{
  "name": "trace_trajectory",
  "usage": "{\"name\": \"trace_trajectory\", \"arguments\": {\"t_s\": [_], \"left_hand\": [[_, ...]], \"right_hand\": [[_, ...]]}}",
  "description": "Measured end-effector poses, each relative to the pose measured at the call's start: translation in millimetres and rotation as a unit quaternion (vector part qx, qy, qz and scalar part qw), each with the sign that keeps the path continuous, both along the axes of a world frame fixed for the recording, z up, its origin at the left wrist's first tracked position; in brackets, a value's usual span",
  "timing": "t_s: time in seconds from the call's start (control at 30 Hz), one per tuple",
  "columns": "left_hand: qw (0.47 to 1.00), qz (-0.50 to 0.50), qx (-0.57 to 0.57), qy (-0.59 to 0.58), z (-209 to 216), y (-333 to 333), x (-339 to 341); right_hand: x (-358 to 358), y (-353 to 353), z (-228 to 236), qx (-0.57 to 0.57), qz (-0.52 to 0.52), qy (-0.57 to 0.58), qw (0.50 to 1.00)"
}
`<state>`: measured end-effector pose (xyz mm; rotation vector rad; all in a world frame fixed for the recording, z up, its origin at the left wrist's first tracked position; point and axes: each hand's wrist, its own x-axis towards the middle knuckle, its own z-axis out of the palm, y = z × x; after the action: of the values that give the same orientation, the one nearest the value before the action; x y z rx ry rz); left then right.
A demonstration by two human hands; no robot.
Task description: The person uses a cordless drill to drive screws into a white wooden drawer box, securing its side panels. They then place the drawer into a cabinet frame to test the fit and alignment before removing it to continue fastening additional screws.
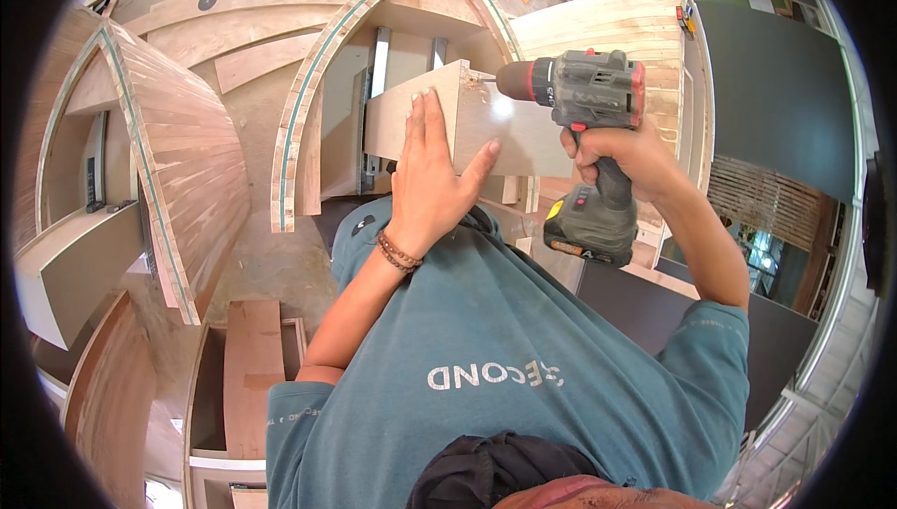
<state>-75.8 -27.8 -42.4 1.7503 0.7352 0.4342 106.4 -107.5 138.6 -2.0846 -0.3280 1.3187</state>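
Note:
My right hand [621, 152] grips a black and red cordless drill [595, 89] by its handle, with the battery hanging below. The drill lies level, and its thin bit points left at the top edge of a drawer-like wooden box, near a corner. Wood shavings [474, 81] sit around the bit's tip. Flat against the box's pale wooden panel [388, 126] rests my left hand [432, 173], fingers stretched out and thumb spread toward the glossy side panel [528, 131]. Whether the bit is inside the wood is too small to tell.
A pointed-arch cabinet frame [318, 70] with a green stripe stands behind the box, with metal drawer slides [380, 61] inside. Another slatted curved cabinet [187, 135] is at the left. Curved wooden pieces [271, 61] lie on the floor beyond. Dark panels [775, 89] stand right.

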Motion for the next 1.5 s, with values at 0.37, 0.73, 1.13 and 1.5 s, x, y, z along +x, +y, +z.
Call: {"name": "trace_trajectory", "arguments": {"t_s": [0.37,0.73,1.13,1.5], "left_hand": [[0.999,0.011,0.037,0.014,-3.6,-1.9,-0.9],[0.998,0.018,0.041,0.035,-6.6,-9.1,8.9],[0.998,0.014,0.048,0.041,-7.9,-7.8,9.6],[0.998,0.013,0.05,0.037,-7.1,-4.5,8.4]], "right_hand": [[-4.0,20.3,16.5,-0.061,0.113,-0.141,0.982],[17.2,19.5,23.4,-0.069,0.179,-0.138,0.972],[30.2,32.8,31.0,-0.09,0.274,-0.251,0.924],[26.5,76.6,41.6,-0.06,0.433,-0.351,0.829]]}}
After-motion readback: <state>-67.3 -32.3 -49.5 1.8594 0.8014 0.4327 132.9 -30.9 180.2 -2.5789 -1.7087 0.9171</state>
